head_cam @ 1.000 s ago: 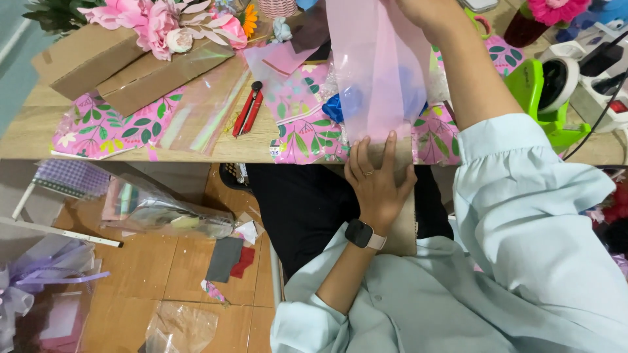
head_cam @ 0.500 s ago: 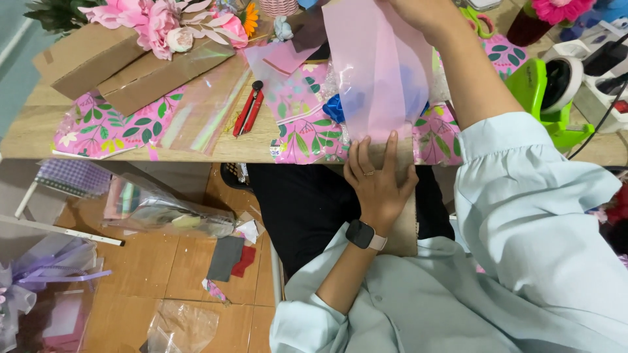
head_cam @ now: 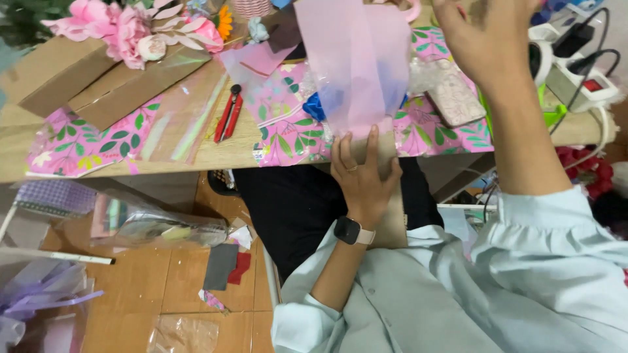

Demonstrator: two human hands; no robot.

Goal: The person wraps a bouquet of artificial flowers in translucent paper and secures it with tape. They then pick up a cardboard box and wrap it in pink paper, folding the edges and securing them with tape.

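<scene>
The left hand [head_cam: 362,180] presses flat, fingers spread, on the lower end of the pink sheet [head_cam: 356,62] at the table [head_cam: 216,155] edge, while the right hand [head_cam: 481,39], raised with fingers loose and grasping nothing visible, hangs beside the sheet's top.

Wooden worktop [head_cam: 222,155] runs across top of view. On it, L to R: cardboard box [head_cam: 85,85] w/ pink flowers [head_cam: 124,29] on top, floral paper [head_cam: 72,140], clear film strip [head_cam: 186,114], red cutters [head_cam: 228,113], more floral paper [head_cam: 288,124], phone [head_cam: 453,93], power strip [head_cam: 575,78] at far R. Below: wood floor [head_cam: 176,281] w/ plastic bag [head_cam: 150,222], grey & red scraps [head_cam: 226,267], purple wrap [head_cam: 39,301], clear film [head_cam: 183,333].
</scene>
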